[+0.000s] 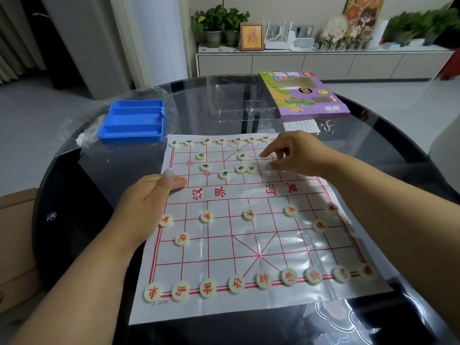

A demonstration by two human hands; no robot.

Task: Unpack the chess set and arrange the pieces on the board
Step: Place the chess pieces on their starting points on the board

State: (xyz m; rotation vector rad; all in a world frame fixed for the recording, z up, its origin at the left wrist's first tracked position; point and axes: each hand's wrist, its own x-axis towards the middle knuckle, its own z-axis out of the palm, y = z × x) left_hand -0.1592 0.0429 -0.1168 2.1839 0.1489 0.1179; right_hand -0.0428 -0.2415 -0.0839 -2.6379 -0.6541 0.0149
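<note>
The step in hand looked like setting the black pieces [240,168] onto their points on the far half of the board [249,245]. To do it well, each loose disc should be slid or lifted to a line crossing, not a square, and the thin sheet kept flat while it moved. The left hand [151,195] saw to that: it rested on the sheet's left edge near the river text, thumb laid along the sheet and fingers curled under, holding nothing that showed.

The right hand [296,155] reached over the far right part of the board, forefinger pointing left, the other fingers curled down. Something pale sat blurred just under those fingers (a piece, probably), but whether it was pinched I could not tell.

Two black pieces lay touching just left of that hand, with another just beyond them, nearest the forefinger tip. More sat scattered further left, and a row lined the far edge. The red pieces [263,280] stood arranged on the near half, well apart from both hands. A blue tray [134,120] and the purple box [303,95] lay beyond the board.
</note>
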